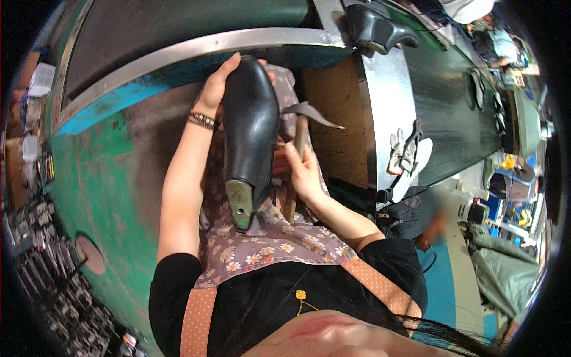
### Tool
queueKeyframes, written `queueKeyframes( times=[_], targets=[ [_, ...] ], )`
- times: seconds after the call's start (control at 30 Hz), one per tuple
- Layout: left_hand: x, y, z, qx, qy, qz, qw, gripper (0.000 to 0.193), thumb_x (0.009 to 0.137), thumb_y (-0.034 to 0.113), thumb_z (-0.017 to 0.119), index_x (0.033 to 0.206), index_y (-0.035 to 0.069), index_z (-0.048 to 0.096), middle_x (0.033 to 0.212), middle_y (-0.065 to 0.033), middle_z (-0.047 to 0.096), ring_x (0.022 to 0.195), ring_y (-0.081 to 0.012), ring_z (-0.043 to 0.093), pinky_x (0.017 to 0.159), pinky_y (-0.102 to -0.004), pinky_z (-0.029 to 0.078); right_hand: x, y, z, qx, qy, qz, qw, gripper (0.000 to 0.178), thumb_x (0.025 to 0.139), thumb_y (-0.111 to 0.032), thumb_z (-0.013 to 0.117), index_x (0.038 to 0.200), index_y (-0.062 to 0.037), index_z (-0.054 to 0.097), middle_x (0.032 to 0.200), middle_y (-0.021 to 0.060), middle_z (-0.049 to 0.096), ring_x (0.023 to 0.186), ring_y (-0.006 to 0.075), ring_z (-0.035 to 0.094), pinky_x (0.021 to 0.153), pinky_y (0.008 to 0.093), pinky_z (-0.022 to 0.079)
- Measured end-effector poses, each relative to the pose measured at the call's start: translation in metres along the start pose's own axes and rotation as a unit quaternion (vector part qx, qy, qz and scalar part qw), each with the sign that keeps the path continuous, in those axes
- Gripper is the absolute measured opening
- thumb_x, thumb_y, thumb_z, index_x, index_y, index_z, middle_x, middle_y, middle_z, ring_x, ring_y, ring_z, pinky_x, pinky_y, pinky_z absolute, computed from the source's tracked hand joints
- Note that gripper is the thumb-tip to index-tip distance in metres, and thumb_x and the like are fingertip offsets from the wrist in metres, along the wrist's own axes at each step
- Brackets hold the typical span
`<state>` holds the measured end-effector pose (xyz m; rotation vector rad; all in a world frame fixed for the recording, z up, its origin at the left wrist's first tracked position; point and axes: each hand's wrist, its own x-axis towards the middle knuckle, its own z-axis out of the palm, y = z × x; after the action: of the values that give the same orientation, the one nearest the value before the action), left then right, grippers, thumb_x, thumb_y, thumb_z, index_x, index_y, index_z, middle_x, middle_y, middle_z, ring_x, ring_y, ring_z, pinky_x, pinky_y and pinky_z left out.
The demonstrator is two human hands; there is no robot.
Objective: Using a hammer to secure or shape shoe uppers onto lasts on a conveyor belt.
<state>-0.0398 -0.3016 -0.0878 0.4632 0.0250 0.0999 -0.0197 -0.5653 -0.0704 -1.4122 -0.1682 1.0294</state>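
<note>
In front of my apron, a black leather shoe upper [252, 119] is stretched over a shoe last, tilted upright. At its lower end the last's green block [240, 202] shows, with a small hole in it. My left hand [221, 83] grips the upper end of the shoe, thumb along the near side and fingertips coming out behind the far edge. To the right of the shoe, my right hand [302, 169] is closed round the wooden handle of a hammer [301, 134]. The hammer's curved grey head [315, 113] points right and is slightly blurred.
A metal-framed dark conveyor [196, 27] runs ahead. On the right stands a wooden-sided bench with a metal edge [389, 89], bearing a black shoe piece [380, 30]. Gloves [403, 152] lie farther down it. Racks of dark parts [53, 285] stand lower left.
</note>
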Motion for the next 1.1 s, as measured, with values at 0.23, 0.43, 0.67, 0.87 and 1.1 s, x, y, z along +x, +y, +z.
queueKeyframes(
  times=[0.23, 0.43, 0.67, 0.87, 1.1],
  targets=[
    [-0.010, -0.015, 0.020, 0.217, 0.080, -0.008, 0.973, 0.039, 0.096, 0.037, 0.054, 0.106, 0.000, 0.064, 0.095, -0.0115, 0.070, 0.082, -0.0178, 0.068, 0.078, -0.0303, 0.055, -0.021, -0.042, -0.026, -0.025, 0.041, -0.177, 0.983, 0.026, 0.102, -0.027, 0.047, 0.117, -0.0059, 0.049, 0.063, 0.0010, 0.042, 0.044, 0.0099, 0.040, 0.040, 0.0241, 0.035],
    [0.013, -0.007, 0.000, 0.269, 0.166, 0.043, 0.948, 0.032, 0.097, 0.030, 0.055, 0.102, 0.001, 0.068, 0.094, -0.0074, 0.071, 0.081, -0.0140, 0.068, 0.077, -0.0278, 0.055, -0.015, -0.059, -0.039, -0.284, 0.017, -0.266, 0.921, 0.047, 0.089, -0.007, 0.065, 0.133, 0.0001, 0.050, 0.112, 0.0130, 0.065, 0.096, 0.0191, 0.064, 0.083, 0.0286, 0.050],
    [0.036, -0.029, -0.024, 0.277, 0.157, 0.003, 0.948, 0.035, 0.092, 0.037, 0.063, 0.103, 0.005, 0.068, 0.097, -0.0014, 0.069, 0.088, -0.0086, 0.063, 0.083, -0.0239, 0.048, 0.000, -0.057, -0.049, -0.367, 0.076, -0.428, 0.822, 0.057, 0.084, 0.006, 0.061, 0.137, 0.0083, 0.041, 0.127, 0.0278, 0.056, 0.113, 0.0332, 0.062, 0.091, 0.0331, 0.049],
    [0.032, -0.020, -0.010, 0.335, 0.124, -0.048, 0.933, 0.039, 0.091, 0.041, 0.063, 0.109, 0.006, 0.066, 0.098, -0.0026, 0.068, 0.089, -0.0101, 0.063, 0.084, -0.0256, 0.049, -0.002, -0.037, -0.038, -0.402, 0.165, -0.488, 0.757, 0.057, 0.091, 0.004, 0.050, 0.146, -0.0030, 0.035, 0.118, 0.0247, 0.062, 0.094, 0.0287, 0.067, 0.077, 0.0356, 0.053],
    [0.043, -0.035, -0.001, 0.193, -0.107, 0.098, 0.971, 0.032, 0.097, 0.032, 0.055, 0.100, 0.002, 0.065, 0.088, -0.0036, 0.066, 0.076, -0.0112, 0.060, 0.071, -0.0264, 0.048, -0.006, -0.034, -0.035, -0.366, 0.063, -0.459, 0.807, 0.053, 0.085, 0.011, 0.054, 0.137, 0.0089, 0.042, 0.125, 0.0321, 0.055, 0.119, 0.0346, 0.057, 0.093, 0.0355, 0.048]
  ],
)
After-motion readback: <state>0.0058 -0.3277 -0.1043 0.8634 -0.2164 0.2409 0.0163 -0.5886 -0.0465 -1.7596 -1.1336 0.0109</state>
